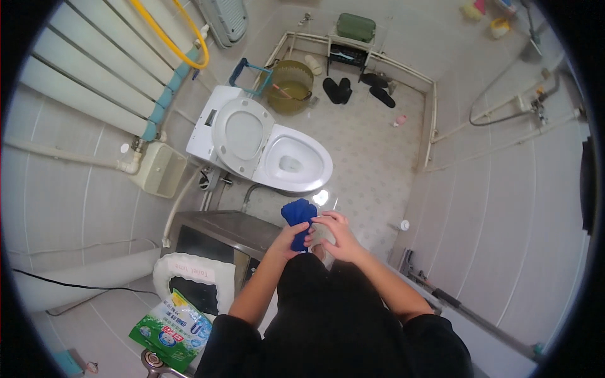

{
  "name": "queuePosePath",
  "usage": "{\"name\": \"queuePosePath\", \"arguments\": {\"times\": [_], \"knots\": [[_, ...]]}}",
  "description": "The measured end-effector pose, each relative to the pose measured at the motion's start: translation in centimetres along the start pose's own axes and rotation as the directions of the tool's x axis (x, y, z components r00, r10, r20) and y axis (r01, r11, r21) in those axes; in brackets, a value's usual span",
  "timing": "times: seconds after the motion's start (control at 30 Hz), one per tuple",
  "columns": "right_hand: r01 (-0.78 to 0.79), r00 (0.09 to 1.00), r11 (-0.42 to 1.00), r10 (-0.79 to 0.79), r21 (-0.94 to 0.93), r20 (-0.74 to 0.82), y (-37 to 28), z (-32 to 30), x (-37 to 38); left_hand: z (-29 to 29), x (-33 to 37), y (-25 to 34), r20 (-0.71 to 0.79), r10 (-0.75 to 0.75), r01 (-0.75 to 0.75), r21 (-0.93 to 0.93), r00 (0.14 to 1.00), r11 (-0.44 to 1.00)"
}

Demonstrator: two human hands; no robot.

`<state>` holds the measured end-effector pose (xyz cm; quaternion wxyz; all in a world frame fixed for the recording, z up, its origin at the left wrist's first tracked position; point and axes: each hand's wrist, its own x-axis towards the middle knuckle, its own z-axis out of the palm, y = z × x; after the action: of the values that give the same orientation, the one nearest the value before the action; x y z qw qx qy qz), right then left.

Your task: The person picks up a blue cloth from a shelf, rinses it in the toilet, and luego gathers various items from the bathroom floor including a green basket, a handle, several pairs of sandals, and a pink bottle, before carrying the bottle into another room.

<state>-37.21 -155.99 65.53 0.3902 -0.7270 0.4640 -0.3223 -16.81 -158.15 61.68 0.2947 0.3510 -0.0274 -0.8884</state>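
Observation:
A bunched blue cloth [298,213] is gripped in my left hand [293,239], its fingers wrapped round the lower part. The upper end of the cloth bulges out above my thumb. My right hand [338,237] is just to the right of it, fingers apart and curved, with the fingertips near or touching the cloth's edge. Ahead of both hands stands a white toilet [293,160], its lid and seat [242,137] raised against the tank. Water shows in the bowl.
A metal cabinet [236,223] stands at the left, with a white-framed mirror [194,271] and a green detergent bag [173,331] nearer me. Beyond the toilet are a yellowish bucket [290,72], black slippers [337,91] and a small rack [348,55]. A radiator [104,79] hangs on the left wall.

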Motion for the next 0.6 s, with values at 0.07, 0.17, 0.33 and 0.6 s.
{"name": "queuePosePath", "arguments": {"times": [0.07,0.17,0.33,0.6], "knots": [[0.076,0.997,0.997,-0.076,-0.010,-0.020,0.6,-1.9,2.0,0.1,0.9,2.5,0.019,0.012,-0.011,-0.045,1.000,0.999],[0.166,0.986,0.947,-0.165,-0.277,0.026,2.3,-3.3,4.9,-0.6,2.5,5.0,0.141,-0.061,0.091,-0.212,0.988,0.973],[0.423,0.900,0.794,-0.425,-0.436,0.099,8.4,-4.6,10.2,0.4,5.6,7.3,0.370,-0.137,0.270,-0.338,0.919,0.902],[0.887,0.452,0.423,-0.878,-0.185,0.159,15.3,-6.1,24.6,2.8,13.0,8.2,0.682,-0.042,0.413,-0.391,0.730,0.822]]}}
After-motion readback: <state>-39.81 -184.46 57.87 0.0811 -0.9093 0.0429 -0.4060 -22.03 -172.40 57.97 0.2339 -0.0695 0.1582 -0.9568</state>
